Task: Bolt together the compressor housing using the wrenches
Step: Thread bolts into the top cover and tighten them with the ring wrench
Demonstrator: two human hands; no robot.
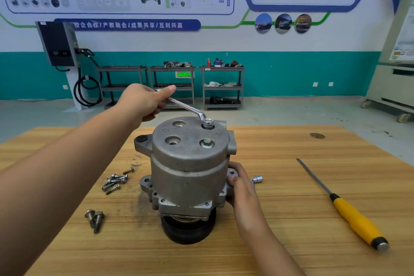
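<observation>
Compressor housing upright, left hand grasping wrench (ring end on far bolt), right hand clasping its right side

housing: grey cast metal, upright, black pulley end down.
wrench: silver, ring end on far bolt, handle slanting up-left.
near bolt: seated in top, front right.
loose bolts: heap left of housing; pair front-left.

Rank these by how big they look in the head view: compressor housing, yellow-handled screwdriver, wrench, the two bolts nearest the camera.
1. compressor housing, clearly largest.
2. yellow-handled screwdriver.
3. wrench, though it is farther back and partly hidden in the left hand, so its place is unsure.
4. two bolts, smallest.
</observation>
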